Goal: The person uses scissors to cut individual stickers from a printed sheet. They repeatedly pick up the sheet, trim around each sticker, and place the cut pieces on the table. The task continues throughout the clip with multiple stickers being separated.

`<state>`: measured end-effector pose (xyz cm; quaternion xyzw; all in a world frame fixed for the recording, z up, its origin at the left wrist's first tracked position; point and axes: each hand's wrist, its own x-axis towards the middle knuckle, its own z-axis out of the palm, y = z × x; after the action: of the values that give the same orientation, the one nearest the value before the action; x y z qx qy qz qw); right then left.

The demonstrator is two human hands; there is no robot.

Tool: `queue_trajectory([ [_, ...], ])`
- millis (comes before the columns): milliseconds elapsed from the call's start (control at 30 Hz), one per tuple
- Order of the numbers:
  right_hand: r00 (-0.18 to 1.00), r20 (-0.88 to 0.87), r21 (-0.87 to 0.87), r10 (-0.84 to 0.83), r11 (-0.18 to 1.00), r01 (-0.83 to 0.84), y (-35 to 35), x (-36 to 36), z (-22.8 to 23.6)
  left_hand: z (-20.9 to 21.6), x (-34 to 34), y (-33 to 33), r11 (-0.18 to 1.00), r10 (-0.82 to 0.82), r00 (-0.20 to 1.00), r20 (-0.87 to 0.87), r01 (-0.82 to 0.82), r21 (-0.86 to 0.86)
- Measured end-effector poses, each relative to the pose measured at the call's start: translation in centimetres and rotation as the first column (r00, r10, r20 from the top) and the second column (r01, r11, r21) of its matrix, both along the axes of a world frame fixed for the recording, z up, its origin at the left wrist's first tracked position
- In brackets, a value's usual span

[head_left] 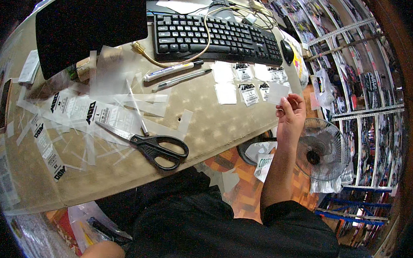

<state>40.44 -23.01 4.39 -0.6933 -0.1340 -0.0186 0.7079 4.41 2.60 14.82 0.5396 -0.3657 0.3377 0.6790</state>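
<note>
Head view: right hand (291, 111) pinches a small clear label (278, 92); left hand unseen

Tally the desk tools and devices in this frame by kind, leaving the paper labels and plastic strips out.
Scissors, black handles: 1
Pens or markers lying below the keyboard: 2
Keyboard, black: 1
Mouse, black: 1
Total: 5
The right hand holds a small clear sleeve at the desk edge; the left hand is out of view.

Small clear plastic piece (278, 92), upright, above table edge.
</note>
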Motion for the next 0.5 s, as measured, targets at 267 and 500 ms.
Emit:
queue_trajectory([
  [267,0.986,0.075,-0.084,-0.148,0.984,0.154,-3.8,2.0,-0.7,0.6,-0.5,-1.1,0.885,0.461,0.87,-0.172,-0.437,0.161],
  [500,0.969,0.117,-0.117,-0.217,0.966,0.23,-5.7,3.5,-0.4,0.1,-0.7,-0.6,0.92,0.372,0.916,-0.147,-0.343,0.191],
])
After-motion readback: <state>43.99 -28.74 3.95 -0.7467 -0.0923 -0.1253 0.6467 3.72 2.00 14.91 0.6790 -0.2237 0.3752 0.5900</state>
